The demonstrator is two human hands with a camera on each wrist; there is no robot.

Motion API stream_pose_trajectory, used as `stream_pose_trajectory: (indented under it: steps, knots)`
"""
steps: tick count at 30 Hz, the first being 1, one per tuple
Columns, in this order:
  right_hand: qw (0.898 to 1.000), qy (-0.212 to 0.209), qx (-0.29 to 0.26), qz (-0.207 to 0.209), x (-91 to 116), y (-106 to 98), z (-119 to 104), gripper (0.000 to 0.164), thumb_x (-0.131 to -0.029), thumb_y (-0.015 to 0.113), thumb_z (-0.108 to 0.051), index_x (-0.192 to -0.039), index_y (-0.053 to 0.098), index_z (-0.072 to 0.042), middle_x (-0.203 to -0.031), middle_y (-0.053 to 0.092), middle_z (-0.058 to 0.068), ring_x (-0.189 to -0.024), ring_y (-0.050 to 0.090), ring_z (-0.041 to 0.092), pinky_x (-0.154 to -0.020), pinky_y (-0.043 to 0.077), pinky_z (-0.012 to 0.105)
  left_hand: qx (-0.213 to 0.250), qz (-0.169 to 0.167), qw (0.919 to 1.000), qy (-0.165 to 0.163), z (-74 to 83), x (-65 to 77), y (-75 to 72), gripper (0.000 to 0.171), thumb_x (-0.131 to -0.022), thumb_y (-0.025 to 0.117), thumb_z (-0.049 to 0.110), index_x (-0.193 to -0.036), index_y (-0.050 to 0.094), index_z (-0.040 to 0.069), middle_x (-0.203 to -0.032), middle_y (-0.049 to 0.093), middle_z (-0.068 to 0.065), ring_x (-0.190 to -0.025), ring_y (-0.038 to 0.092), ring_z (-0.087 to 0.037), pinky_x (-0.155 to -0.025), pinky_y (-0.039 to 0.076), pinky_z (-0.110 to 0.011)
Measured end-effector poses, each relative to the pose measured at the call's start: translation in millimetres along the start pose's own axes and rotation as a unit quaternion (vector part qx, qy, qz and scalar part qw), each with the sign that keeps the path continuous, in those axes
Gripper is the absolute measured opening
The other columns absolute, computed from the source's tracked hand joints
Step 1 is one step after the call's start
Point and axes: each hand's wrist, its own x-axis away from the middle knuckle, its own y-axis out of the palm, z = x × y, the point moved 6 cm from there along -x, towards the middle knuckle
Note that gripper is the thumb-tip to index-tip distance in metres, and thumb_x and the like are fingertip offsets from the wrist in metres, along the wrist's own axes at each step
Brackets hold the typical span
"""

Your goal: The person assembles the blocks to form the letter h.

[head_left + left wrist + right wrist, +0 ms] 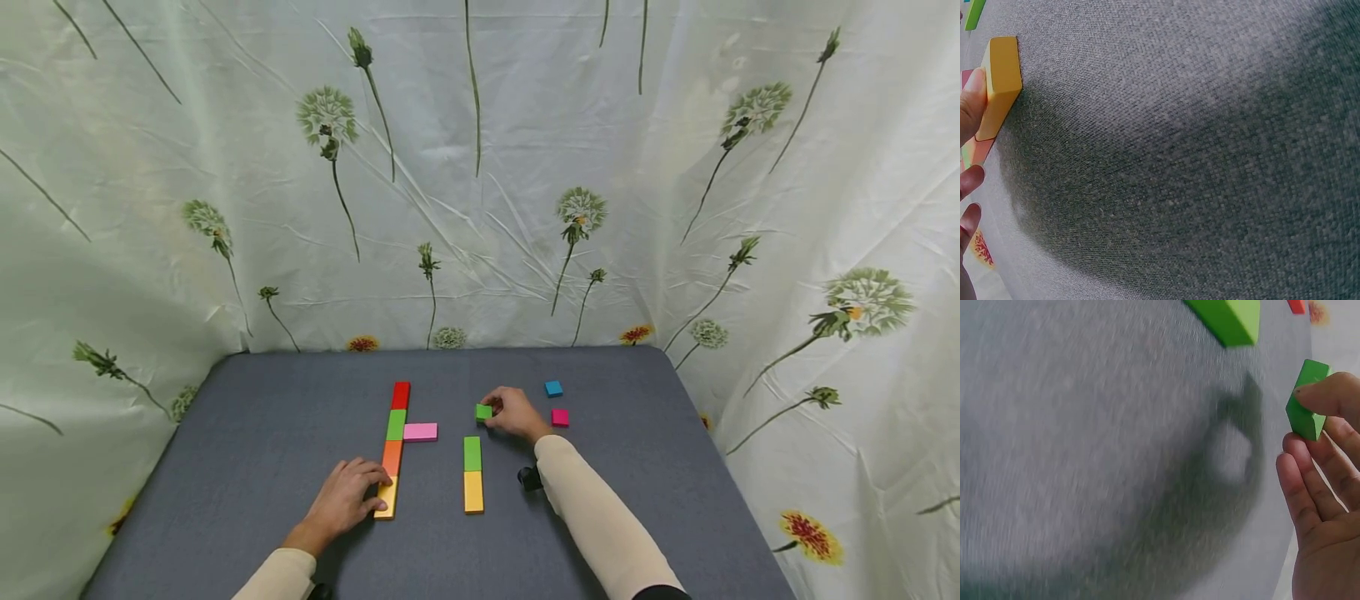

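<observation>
My right hand pinches a small green block between thumb and fingers. In the right wrist view this block is held clear of the cloth, with a shadow below. Nearer me lie a longer green block and a yellow block, end to end. My left hand rests its thumb and a fingertip on the yellow block at the near end of the left row, its other fingers loosely spread. Beyond that block run orange, green and red blocks.
A pink block juts rightward from the left row. Right of my right hand lie a blue block and a magenta block. The grey cloth-covered table ends at a flower-printed curtain.
</observation>
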Motion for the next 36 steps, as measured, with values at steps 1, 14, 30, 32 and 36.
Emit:
stream_pose_trajectory:
  steps: [1, 14, 30, 32, 36]
  knots:
    - [1.000, 0.000, -0.002, -0.003, -0.8, 1.9, -2.6, 0.026, -0.079, 0.076, -0.002, -0.104, 0.070, -0.002, -0.094, 0.062, 0.004, -0.083, 0.056, 0.015, -0.075, 0.048, 0.031, 0.000, 0.000, 1.0000, 0.000, -0.2, 0.0, 0.0, 0.030, -0.066, 0.086, 0.029, -0.090, 0.071, 0.018, -0.100, 0.068, 0.004, -0.092, 0.056, -0.014, -0.080, 0.041, -0.037]
    - [0.999, -0.029, -0.014, -0.039, -9.0, 23.6, -26.6, 0.024, -0.077, 0.078, -0.005, -0.100, 0.071, -0.002, -0.086, 0.061, 0.002, -0.079, 0.055, 0.014, -0.072, 0.048, 0.029, 0.001, -0.006, 0.9999, -0.009, -2.7, 0.3, 0.2, 0.031, -0.067, 0.086, 0.030, -0.091, 0.072, 0.017, -0.101, 0.068, 0.004, -0.093, 0.056, -0.015, -0.081, 0.041, -0.038]
    - [0.999, -0.005, 0.006, -0.052, -12.0, 52.0, -39.2, 0.024, -0.078, 0.075, -0.001, -0.101, 0.071, -0.005, -0.089, 0.059, 0.001, -0.080, 0.051, 0.013, -0.072, 0.045, 0.029, 0.003, -0.013, 0.9999, -0.007, -0.6, -0.7, 0.0, 0.031, -0.067, 0.086, 0.030, -0.091, 0.072, 0.018, -0.100, 0.068, 0.004, -0.093, 0.056, -0.015, -0.082, 0.041, -0.038]
    - [0.999, -0.003, 0.007, -0.052, -12.3, 54.2, -40.0, 0.024, -0.078, 0.076, -0.001, -0.101, 0.071, -0.005, -0.088, 0.059, 0.000, -0.080, 0.050, 0.012, -0.072, 0.044, 0.028, 0.003, -0.016, 0.9998, -0.010, -0.6, -0.7, 0.4, 0.031, -0.067, 0.086, 0.030, -0.091, 0.072, 0.018, -0.100, 0.068, 0.004, -0.093, 0.057, -0.015, -0.082, 0.041, -0.038]
    - [0.999, -0.002, 0.008, -0.048, -13.2, 57.8, -39.9, 0.024, -0.077, 0.076, 0.001, -0.100, 0.072, -0.004, -0.087, 0.057, 0.000, -0.078, 0.048, 0.012, -0.069, 0.043, 0.027, 0.004, -0.018, 0.9998, -0.012, -0.5, -0.3, 0.7, 0.031, -0.067, 0.086, 0.030, -0.091, 0.072, 0.018, -0.100, 0.068, 0.004, -0.093, 0.057, -0.015, -0.082, 0.041, -0.038]
